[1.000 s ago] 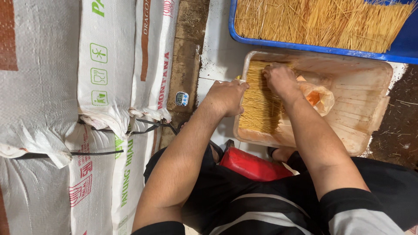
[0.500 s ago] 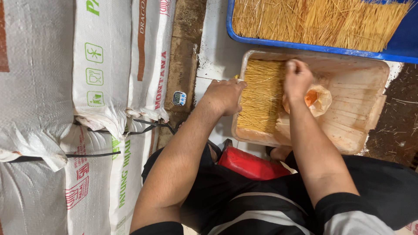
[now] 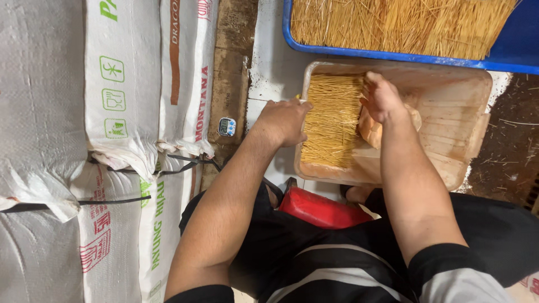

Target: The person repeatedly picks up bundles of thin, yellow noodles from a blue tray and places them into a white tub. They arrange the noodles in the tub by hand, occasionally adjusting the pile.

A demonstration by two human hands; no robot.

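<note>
Stacked white sacks (image 3: 112,112) wall your left. In the tan tray (image 3: 449,101) your left hand (image 3: 283,120) curls over its near rim, while your right hand (image 3: 382,98), fingers loosely bent, presses the yellow sticks (image 3: 331,120). Push unevenly and they may scatter toward the blue bin (image 3: 522,50) beyond.

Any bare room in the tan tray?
Free: the tan tray's right half, between right hand and far rim. Crowded: left half, where the thin yellow sticks lie between both hands; left hand sits at the left rim.
</note>
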